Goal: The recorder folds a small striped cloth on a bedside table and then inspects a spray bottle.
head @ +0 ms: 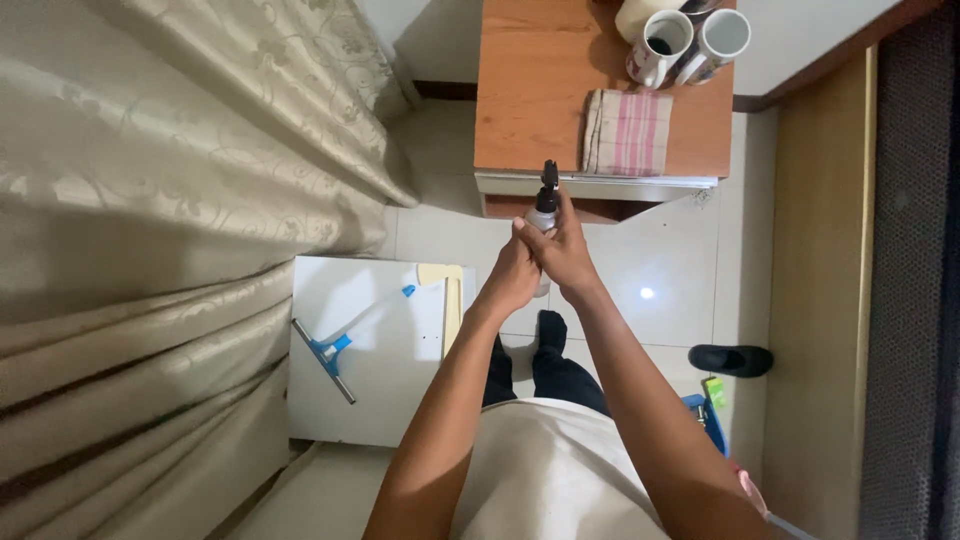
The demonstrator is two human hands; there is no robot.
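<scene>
Both my hands are wrapped around a small spray bottle (546, 200) with a black nozzle, held out in front of me above the tiled floor. My left hand (512, 278) grips the lower body of the bottle. My right hand (562, 252) closes over its upper part, just under the nozzle. Most of the bottle's pale body is hidden by my fingers. The nozzle points toward the front edge of a wooden table (530, 100).
A folded striped cloth (627, 132) and two white mugs (688, 42) sit on the table. A blue squeegee (340, 345) lies on a white surface (385, 400) at left, beside beige curtains (150, 220). A black shoe (732, 359) rests on the floor at right.
</scene>
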